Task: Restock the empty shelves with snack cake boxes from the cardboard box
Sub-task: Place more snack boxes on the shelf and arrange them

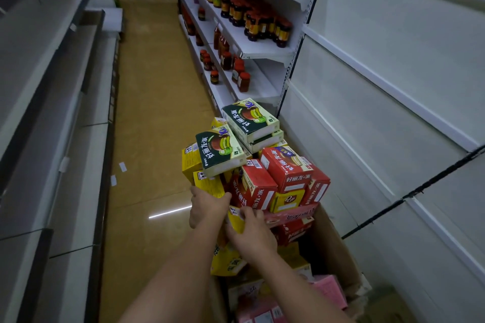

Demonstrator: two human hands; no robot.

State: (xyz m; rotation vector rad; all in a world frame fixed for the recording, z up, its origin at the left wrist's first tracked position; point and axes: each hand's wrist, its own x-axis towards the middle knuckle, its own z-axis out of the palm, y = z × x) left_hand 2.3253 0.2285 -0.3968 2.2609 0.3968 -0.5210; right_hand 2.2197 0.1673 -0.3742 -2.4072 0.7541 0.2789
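Snack cake boxes are heaped in the cardboard box (338,246) at near right, piled well above its rim. Left hand (207,208) has its grip curled round a yellow box (210,186) at the near-left edge of the heap. Right hand (252,236) grips another yellow box (236,221) just beside it, fingers wrapped over the top edge.

Handling guess: thin carton, light, stiff on the edges but the faces dent if squeezed. Printed faces look glossy, so probably a bit slippery. Best hold across the narrow sides, not the flat faces.

Heap is loose. Green boxes (223,149) sit tilted on top, red boxes (286,168) lean beside them. Pulling from low down could tip them.

Room: narrow aisle, shiny tan floor (157,113). Empty white shelves (393,92) on the right, right next to the carton. Jars (262,21) on the far shelves. Grey shelving (52,86) on the left.
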